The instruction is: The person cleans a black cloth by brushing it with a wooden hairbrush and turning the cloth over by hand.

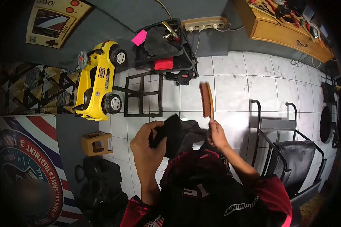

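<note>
My left hand (147,148) is raised in front of my chest and grips a bunched black cloth (173,133). The cloth hangs between both hands, with a greyer fold (195,133) on its right side. My right hand (216,135) holds a brown wooden brush (206,100) by its lower end. The brush stands nearly upright above the cloth and looks slightly blurred. My red and black jersey (201,189) fills the bottom of the view.
A yellow toy car (96,81) sits at the left. Beside it a black grid frame (142,94) lies on the white tiles. Further back are a black trolley (166,47), a power strip (204,23) and a wooden drawer unit (284,32). A black chair (291,151) stands right, a small wooden stool (96,143) left.
</note>
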A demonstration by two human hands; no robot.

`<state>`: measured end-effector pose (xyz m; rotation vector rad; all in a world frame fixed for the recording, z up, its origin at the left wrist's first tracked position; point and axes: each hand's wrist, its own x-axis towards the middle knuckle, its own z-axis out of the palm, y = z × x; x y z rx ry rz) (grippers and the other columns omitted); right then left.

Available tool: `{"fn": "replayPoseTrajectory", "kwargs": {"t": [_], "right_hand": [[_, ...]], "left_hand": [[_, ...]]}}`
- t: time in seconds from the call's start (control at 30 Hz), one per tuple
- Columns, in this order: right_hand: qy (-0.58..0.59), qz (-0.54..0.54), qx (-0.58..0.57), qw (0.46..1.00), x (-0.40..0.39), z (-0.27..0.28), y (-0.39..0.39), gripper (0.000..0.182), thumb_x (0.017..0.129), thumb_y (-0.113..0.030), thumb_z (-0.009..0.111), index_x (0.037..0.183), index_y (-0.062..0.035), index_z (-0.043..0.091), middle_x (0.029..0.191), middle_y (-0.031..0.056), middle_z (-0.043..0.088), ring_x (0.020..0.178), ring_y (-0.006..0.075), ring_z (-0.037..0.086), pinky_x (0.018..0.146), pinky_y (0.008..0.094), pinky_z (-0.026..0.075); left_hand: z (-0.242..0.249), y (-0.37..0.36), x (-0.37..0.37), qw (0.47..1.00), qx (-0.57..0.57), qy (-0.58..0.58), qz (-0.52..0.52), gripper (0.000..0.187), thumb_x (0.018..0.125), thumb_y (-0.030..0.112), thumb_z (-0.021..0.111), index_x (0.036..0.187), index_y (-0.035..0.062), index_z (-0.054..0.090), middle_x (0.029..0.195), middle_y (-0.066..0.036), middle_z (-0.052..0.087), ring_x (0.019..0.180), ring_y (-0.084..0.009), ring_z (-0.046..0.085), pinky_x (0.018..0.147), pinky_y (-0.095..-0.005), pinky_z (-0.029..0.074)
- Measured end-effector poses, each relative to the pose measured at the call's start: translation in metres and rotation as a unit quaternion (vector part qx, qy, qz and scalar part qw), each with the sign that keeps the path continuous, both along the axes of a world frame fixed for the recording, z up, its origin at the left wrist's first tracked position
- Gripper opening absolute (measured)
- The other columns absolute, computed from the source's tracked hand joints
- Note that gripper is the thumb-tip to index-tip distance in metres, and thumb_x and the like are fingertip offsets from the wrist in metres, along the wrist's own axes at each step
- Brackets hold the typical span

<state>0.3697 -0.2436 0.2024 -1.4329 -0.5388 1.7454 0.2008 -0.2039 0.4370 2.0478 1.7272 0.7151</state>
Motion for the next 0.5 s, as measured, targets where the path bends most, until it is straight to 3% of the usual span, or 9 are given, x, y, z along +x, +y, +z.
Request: {"fn": "replayPoseTrajectory", "kwargs": {"t": [0.07,0.17,0.2,0.27,0.3,0.33,0.43,0.47,0.5], "right_hand": [[0.006,-0.064,0.091,0.994,-0.016,0.058,-0.001,0.037,0.099,-0.039,0.031,0.084,-0.0060,0.041,0.055,0.0044,0.045,0.039,0.0111,0.044,0.035,0.0249,0.034],[0.004,-0.018,0.275,0.961,-0.036,0.084,-0.014,0.028,0.098,-0.028,0.033,0.092,-0.0017,0.042,0.058,0.0053,0.049,0.046,0.0119,0.050,0.043,0.0273,0.040],[0.028,0.014,0.311,0.950,-0.040,0.088,-0.017,0.022,0.097,-0.023,0.039,0.096,-0.0007,0.042,0.058,0.0099,0.050,0.047,0.0211,0.054,0.045,0.0322,0.042],[-0.065,0.071,0.415,0.905,-0.047,0.095,-0.009,0.019,0.094,-0.019,0.044,0.098,-0.0006,0.042,0.056,0.0158,0.050,0.050,0.0350,0.055,0.048,0.0375,0.043],[-0.071,0.140,0.372,0.915,-0.051,0.093,-0.005,0.020,0.092,-0.018,0.049,0.100,-0.0004,0.043,0.057,0.0218,0.051,0.056,0.0444,0.054,0.049,0.0449,0.043],[-0.072,0.139,0.374,0.914,-0.054,0.080,-0.001,0.020,0.092,-0.018,0.049,0.100,-0.0004,0.043,0.057,0.0218,0.051,0.056,0.0444,0.054,0.049,0.0449,0.043],[-0.308,0.248,0.319,0.861,-0.064,0.017,0.013,0.032,0.094,-0.031,0.045,0.103,0.0002,0.046,0.063,0.0255,0.057,0.059,0.0445,0.058,0.050,0.0501,0.046],[-0.383,0.308,0.277,0.826,-0.062,-0.016,0.014,0.042,0.095,-0.039,0.038,0.103,0.0014,0.048,0.065,0.0243,0.060,0.062,0.0430,0.061,0.055,0.0494,0.050],[-0.389,0.311,0.275,0.822,-0.062,-0.073,0.010,0.044,0.095,-0.040,0.037,0.101,0.0006,0.052,0.062,0.0232,0.059,0.056,0.0427,0.059,0.051,0.0499,0.048]], "left_hand": [[-0.002,-0.001,0.004,0.999,-0.005,-0.015,0.037,0.034,0.067,-0.004,0.061,0.101,0.0025,0.056,0.068,-0.002,0.044,0.062,-0.0089,0.040,0.056,-0.0212,0.034],[-0.004,0.001,0.007,0.996,0.017,-0.041,0.077,0.018,0.078,-0.002,0.058,0.096,0.0005,0.053,0.065,-0.004,0.048,0.058,-0.0085,0.043,0.054,-0.0231,0.036],[-0.005,0.003,0.008,0.994,0.049,-0.056,0.079,0.012,0.083,0.000,0.057,0.094,-0.0010,0.051,0.061,-0.005,0.050,0.053,-0.0087,0.045,0.050,-0.0256,0.038],[-0.005,0.001,0.009,0.990,0.037,-0.109,0.086,0.011,0.085,0.002,0.054,0.095,-0.0013,0.050,0.064,-0.004,0.050,0.057,-0.0075,0.046,0.052,-0.0246,0.038],[-0.005,-0.001,0.009,0.982,0.024,-0.160,0.094,0.010,0.087,0.003,0.052,0.096,-0.0016,0.050,0.067,-0.003,0.051,0.061,-0.0064,0.046,0.054,-0.0236,0.038],[-0.004,-0.002,0.007,0.982,0.026,-0.160,0.094,0.010,0.087,0.003,0.052,0.096,-0.0016,0.050,0.067,-0.003,0.051,0.061,-0.0064,0.046,0.054,-0.0236,0.038],[0.002,-0.008,-0.012,0.965,0.088,-0.238,0.060,0.018,0.087,0.002,0.049,0.105,0.0001,0.050,0.093,-0.005,0.052,0.079,-0.0063,0.044,0.070,-0.0200,0.037],[0.003,-0.012,-0.021,0.955,0.159,-0.225,0.111,0.024,0.088,0.003,0.046,0.111,0.0004,0.048,0.099,-0.006,0.050,0.083,-0.0079,0.045,0.073,-0.0212,0.038],[0.014,-0.010,-0.004,0.897,0.245,-0.273,0.246,0.026,0.089,0.007,0.043,0.114,0.0010,0.047,0.104,-0.006,0.048,0.087,-0.0112,0.047,0.078,-0.0246,0.041]]}}
